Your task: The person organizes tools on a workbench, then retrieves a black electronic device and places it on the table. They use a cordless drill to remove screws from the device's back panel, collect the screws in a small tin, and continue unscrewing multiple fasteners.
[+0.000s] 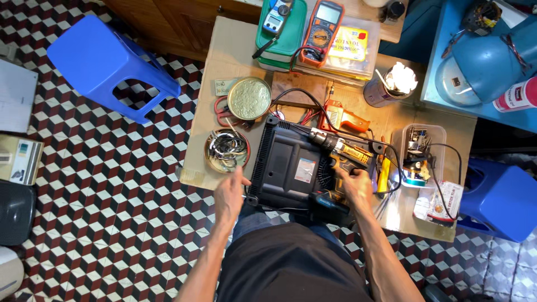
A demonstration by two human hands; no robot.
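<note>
Two bare hands are seen at work over a low cardboard-covered table point(224, 50) set on a tiled floor, with a blue plastic stool point(106, 61) standing well apart to the left. A black appliance casing point(288, 168) (flat, turned underside up, with a small label on it) is laid at the near edge of the table, between the two hands. A cordless drill point(335, 151) is held over the casing's right part, its chuck pointed up and to the left across the black surface. The right hand point(353, 183) is closed tightly round the drill's grip, just right of the casing. The left hand point(230, 193) is rested at the casing's near left corner, its fingers loosely curled and empty; whether the casing is actually touched cannot be told. Just beyond this hand a round metal tin point(226, 150) with small metal parts is placed, and behind it a round embossed lid point(249, 98). Two multimeters point(321, 28) are laid on plastic boxes at the far edge.
</note>
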